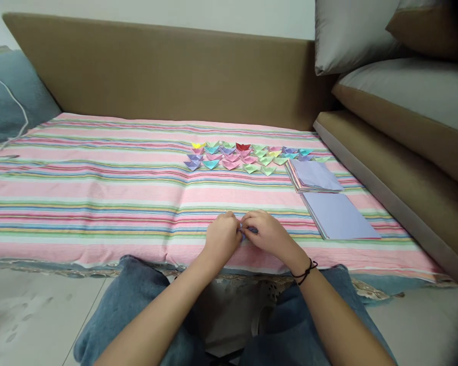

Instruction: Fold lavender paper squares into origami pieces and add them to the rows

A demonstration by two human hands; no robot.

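Observation:
Between my two hands is a small piece of folded purple paper (248,234), mostly covered by my fingers. My left hand (223,231) is closed, pinching the paper's left side. From the other side my right hand (263,231) pinches it too, its fingertips meeting those of the left. Beyond my hands, rows of small folded paper boats (231,157) in pink, green, blue, purple, yellow and red stand on the striped cloth (137,188). To the right lie two stacks of paper, a near purple-topped stack (339,216) and a smaller far stack (316,175).
A brown sofa backrest (175,71) runs along the far side. Cushions (412,96) are piled on the right above the armrest (389,178). A white cable (13,99) hangs at the far left, near a thin pointed object (3,156) on the cloth.

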